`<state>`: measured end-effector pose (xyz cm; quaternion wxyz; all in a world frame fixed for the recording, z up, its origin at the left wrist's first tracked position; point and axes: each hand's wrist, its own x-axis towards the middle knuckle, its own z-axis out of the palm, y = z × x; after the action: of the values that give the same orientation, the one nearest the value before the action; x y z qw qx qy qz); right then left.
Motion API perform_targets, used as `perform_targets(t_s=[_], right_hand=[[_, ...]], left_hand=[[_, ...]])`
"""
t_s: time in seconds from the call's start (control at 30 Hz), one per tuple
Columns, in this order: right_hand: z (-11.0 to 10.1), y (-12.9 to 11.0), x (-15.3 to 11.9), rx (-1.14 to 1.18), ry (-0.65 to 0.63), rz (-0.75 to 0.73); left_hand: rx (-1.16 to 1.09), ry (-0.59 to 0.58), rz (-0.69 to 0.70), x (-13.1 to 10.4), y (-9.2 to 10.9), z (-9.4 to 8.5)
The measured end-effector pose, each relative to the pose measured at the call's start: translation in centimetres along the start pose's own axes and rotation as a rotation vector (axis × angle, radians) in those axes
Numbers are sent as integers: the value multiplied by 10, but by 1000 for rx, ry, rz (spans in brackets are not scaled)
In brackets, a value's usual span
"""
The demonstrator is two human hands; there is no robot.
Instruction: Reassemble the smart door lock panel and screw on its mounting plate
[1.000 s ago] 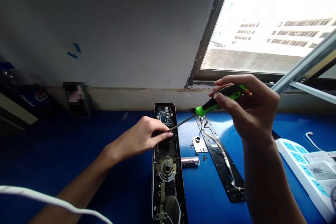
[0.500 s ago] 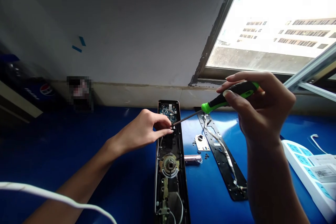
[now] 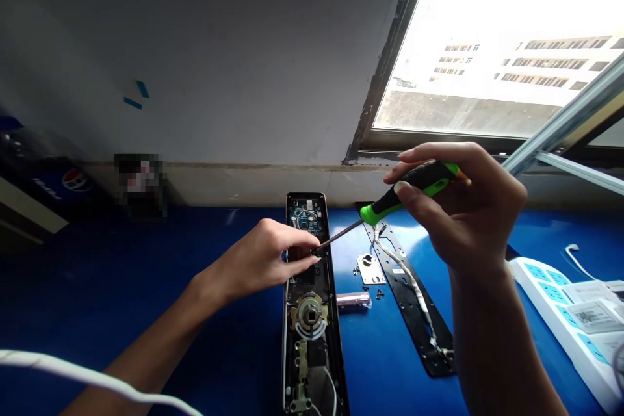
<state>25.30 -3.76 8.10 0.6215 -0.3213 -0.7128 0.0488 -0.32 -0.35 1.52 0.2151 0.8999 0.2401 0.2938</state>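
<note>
A long black lock housing [image 3: 320, 286] lies open on the blue table, showing a blue circuit board [image 3: 303, 221] at its far end and a round metal hub [image 3: 312, 316] near its middle. My right hand [image 3: 468, 208] grips the green and black handle of a screwdriver [image 3: 385, 203], its shaft slanting down to the left. Over the housing, just below the circuit board, my left hand [image 3: 273, 253] is closed in a pinch at the screwdriver's tip. Whatever lies between those fingertips is too small and covered to make out.
Right of the housing lie a pink wrapped cylinder [image 3: 354, 301], a small metal plate [image 3: 371, 269], loose screws [image 3: 380, 294] and a black panel [image 3: 409, 305] with a white cable. A white power strip [image 3: 550, 312] sits farther right. Another white cable [image 3: 88, 377] crosses the lower left.
Both hands and the screwdriver tip have come slightly nearer along the housing, toward the round hub. My grips look the same. The whole view has shifted a little.
</note>
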Motion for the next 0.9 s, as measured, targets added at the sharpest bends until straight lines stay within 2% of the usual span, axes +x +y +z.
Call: perform_targets(t_s=[0.17, 0.43, 0.73, 0.9], right_hand=[[-1, -1, 0, 35, -46, -4], [1, 2, 0, 30, 0, -59], [3, 6, 1, -137, 142, -5], [10, 4, -4, -104, 204, -102]], left_hand=[[61, -11, 51, 1, 1, 2], [80, 8, 89, 1, 3, 2], [85, 112, 128, 1, 1, 10], [80, 92, 110, 0, 4, 12]])
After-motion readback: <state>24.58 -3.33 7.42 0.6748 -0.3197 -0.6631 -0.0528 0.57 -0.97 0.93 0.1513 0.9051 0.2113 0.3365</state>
